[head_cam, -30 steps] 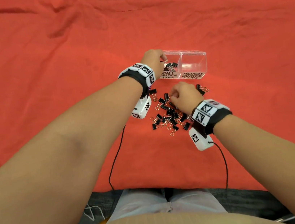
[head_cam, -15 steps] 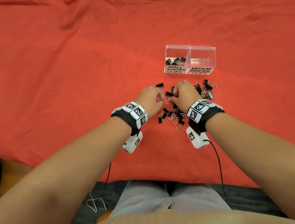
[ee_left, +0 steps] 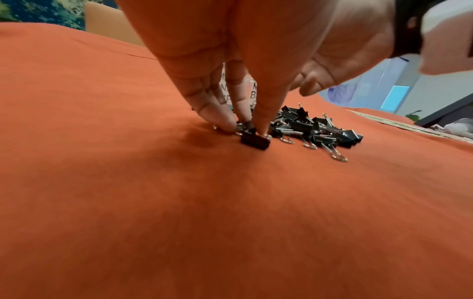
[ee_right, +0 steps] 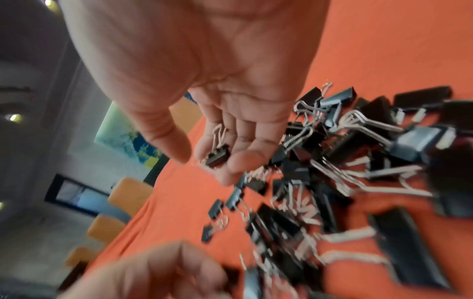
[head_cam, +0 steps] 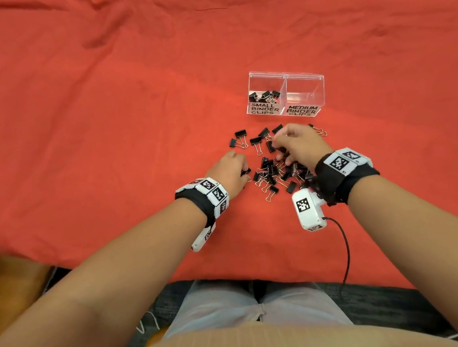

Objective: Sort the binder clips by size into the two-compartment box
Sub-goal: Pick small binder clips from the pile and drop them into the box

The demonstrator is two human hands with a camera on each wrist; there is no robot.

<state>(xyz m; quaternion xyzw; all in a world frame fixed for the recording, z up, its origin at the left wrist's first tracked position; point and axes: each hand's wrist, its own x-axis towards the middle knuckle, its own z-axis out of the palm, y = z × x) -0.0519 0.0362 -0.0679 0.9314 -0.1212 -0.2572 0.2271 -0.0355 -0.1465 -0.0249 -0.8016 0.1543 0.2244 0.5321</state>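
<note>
Hands (head_cam: 229,170) (head_cam: 297,143) pinching small black clips (ee_left: 254,138) (ee_right: 217,156), wrinkled red cloth (head_cam: 98,132)

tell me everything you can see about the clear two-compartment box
The box looks like clear plastic, open-topped, split by a middle wall into two side-by-side compartments. It sits upright on the red cloth, just beyond the loose clip pile. The left front label reads SMALL BINDER CLIPS, the right MEDIUM BINDER CLIPS. A few black clips lie in the small side; the medium side looks empty. Neither hand touches it.
</note>
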